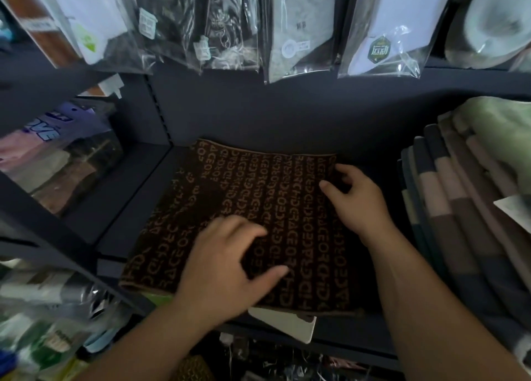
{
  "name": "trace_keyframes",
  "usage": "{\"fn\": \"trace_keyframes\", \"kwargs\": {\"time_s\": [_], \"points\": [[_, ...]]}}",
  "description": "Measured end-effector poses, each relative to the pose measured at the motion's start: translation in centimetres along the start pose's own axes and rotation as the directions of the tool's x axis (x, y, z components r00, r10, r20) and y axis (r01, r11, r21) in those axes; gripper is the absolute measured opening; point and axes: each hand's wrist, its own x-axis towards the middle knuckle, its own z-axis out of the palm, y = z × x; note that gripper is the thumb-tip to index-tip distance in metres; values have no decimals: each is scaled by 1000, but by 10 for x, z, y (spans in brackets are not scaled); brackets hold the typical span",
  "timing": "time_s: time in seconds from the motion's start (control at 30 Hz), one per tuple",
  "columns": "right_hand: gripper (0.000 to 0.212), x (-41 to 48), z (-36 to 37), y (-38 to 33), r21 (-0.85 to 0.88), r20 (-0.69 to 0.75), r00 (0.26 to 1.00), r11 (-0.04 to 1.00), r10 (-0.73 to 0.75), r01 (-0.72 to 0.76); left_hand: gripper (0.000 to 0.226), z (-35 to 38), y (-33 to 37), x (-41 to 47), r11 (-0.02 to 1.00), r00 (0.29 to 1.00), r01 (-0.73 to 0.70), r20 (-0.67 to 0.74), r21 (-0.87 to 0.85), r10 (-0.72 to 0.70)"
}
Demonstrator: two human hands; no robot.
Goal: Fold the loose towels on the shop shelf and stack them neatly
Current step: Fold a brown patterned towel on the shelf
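One brown towel (273,208) laid out, and two hands on it: left hand (227,268), right hand (356,199). Up top, six bagged packets (301,30) hang in a row, near as I can count. One stack (465,208) of folded towels sits right, layers too bunched to number, and one white card (287,323) shows in front.

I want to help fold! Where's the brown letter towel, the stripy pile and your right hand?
Brown letter towel (258,191), head view, lettered middle.
Stripy pile (465,222), head view, a folded edge.
Right hand (360,201), head view, back of hand.
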Motion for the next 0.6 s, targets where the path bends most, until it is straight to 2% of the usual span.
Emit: {"fn": "trace_keyframes", "kwargs": {"time_s": [0.1,0.23,0.3,0.4,0.47,0.53,0.6], "points": [[56,-22,-3,0,-19,-15,1000,1000,17,-17,67,-17,-38,-21,975,996,66,37,211,-76],[41,-44,-5,11,-74,24,999,997,32,-30,71,-32,-79,-51,876,952,298,-46,380,-304],[38,-50,-5,15,-98,38,999,995,21,-18,74,-37,-90,-62,849,934,346,-61,399,-351],[48,-57,-4,17,-122,67,998,993,15,-7,73,-40,-95,-74,860,957,279,-46,426,-288],[53,-63,-4,16,-171,109,994,985,-21,40,66,-46,-91,-77,890,960,276,-65,363,-271],[43,-71,-4,14,-252,139,989,964,-53,88,64,-59,-84,-73,904,943,333,-82,269,-323],[15,-79,-10,11,-345,124,992,936,-31,73,62,-73,-78,-65,895,925,380,-85,234,-371]]}}
